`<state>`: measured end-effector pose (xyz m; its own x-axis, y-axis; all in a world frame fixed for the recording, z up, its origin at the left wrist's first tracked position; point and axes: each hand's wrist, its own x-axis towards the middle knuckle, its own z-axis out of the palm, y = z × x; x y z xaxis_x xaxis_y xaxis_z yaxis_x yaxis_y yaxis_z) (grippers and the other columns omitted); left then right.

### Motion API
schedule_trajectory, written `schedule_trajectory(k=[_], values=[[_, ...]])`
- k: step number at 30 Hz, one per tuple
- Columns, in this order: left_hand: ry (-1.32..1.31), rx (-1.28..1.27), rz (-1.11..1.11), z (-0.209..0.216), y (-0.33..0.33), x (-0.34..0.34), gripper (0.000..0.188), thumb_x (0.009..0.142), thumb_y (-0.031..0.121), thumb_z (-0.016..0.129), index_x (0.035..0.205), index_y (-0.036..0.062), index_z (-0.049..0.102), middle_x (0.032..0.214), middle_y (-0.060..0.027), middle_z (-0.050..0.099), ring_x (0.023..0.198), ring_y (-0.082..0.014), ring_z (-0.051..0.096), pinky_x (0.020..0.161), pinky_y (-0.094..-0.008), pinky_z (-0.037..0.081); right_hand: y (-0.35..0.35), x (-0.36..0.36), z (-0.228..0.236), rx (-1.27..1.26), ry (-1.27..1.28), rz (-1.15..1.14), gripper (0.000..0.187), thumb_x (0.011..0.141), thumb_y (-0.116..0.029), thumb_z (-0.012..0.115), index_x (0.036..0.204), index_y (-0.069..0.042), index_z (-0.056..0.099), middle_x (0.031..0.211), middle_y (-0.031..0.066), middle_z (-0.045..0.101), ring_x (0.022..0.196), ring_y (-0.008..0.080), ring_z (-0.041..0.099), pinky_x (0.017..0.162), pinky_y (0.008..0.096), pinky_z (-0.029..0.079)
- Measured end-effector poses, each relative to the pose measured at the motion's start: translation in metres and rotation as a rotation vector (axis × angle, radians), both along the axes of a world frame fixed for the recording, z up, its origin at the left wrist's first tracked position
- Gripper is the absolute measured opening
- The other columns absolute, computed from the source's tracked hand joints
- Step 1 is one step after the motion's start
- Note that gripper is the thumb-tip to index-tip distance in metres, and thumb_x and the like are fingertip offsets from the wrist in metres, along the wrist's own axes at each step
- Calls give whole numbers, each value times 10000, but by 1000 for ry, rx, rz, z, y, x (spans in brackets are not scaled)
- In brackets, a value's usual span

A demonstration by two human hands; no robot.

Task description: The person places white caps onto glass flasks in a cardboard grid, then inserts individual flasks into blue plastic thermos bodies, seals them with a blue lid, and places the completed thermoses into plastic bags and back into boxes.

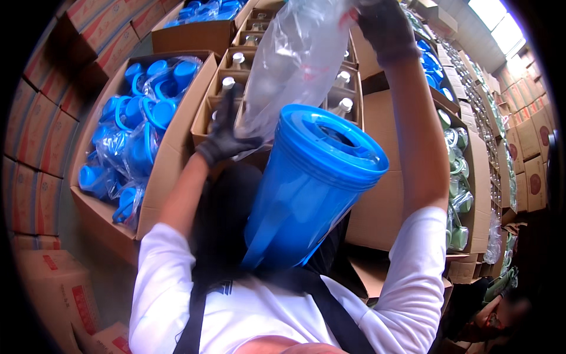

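Note:
A clear plastic bag [295, 68] hangs stretched out in front of me over a divided carton. At its top, my right hand [386, 29], in a dark glove, is closed on the bag; its fingertips are partly hidden at the picture's edge. My left hand [227, 138], gloved too, has its fingers spread beside the bag's lower left edge. Tilted against my lap is a large blue plastic jug [300, 189] with a round lid, ridges under the rim and a strap-like handle. The bag's lower end passes behind the jug.
The divided carton [203, 121] holds several glass bottles with white caps. An open carton [162, 203] of blue lidded cups in plastic stands at left, another farther back. To the right are cartons of green cups [460, 197]. Stacked boxes [38, 141] line the left; another person [489, 312] is lower right.

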<state>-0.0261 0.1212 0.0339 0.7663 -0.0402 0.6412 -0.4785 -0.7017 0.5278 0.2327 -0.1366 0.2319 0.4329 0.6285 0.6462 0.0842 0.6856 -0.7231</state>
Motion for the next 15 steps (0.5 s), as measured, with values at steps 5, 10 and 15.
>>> schedule_trajectory(k=[5,10,15], values=[[557,-881,-94,-23,11,96,463,849,287,642,1233,33,590,1073,-158,669,973,-289,645,884,-395,492,50,-75,63,-523,-185,-612,408,967,-272,529,1314,-59,500,1221,74,588,1047,195,578,878,309,477],[190,-939,-692,23,51,166,351,877,164,590,1191,7,589,1149,-107,643,1005,-264,635,891,-363,503,-45,-71,-17,-107,-590,-1082,519,821,-110,721,1265,-2,475,1227,125,557,1140,251,558,978,363,459],[94,-413,-486,47,31,161,390,881,208,614,1241,73,549,1150,-108,626,1013,-258,621,903,-360,496,-20,-117,-94,-477,-1068,-1273,1144,540,-433,868,1474,-148,271,1464,156,333,1377,393,262,1099,512,242]])
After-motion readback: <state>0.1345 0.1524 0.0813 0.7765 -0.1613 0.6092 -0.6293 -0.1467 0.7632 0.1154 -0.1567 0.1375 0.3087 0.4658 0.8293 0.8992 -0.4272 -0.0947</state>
